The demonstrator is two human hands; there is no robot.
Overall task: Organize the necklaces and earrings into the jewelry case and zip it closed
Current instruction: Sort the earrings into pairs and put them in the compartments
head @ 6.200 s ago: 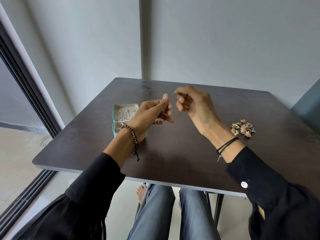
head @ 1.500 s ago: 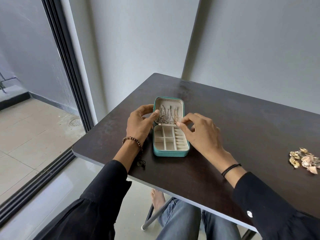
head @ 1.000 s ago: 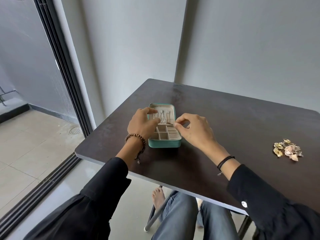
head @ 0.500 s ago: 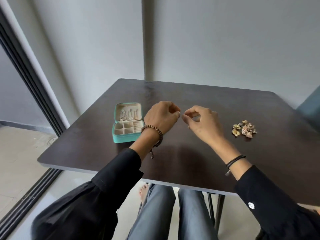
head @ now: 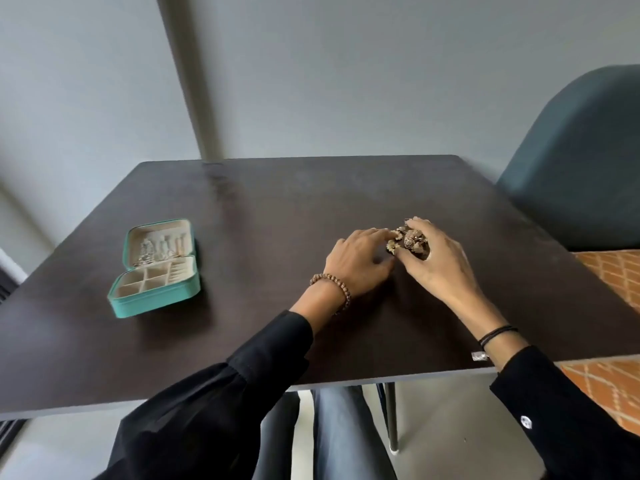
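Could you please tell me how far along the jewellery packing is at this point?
Roughly midway. Done: silvery chains hang in the lid of the open teal zip-up jewelry case. In hand: the left hand and right hand are both at the small pile of gold-toned earrings on the dark brown table, fingers touching it. Left: the case's lower compartments look empty, and it is not yet zipped.

- dark brown, matte wooden table (head: 277, 209), square-ish top on thin black metal legs
- teal upholstered chair (head: 575, 161) with a rounded back, tucked at the table's far right
- orange diamond-patterned rug (head: 616, 282) on the floor, right side
- plain grey walls (head: 346, 71) behind
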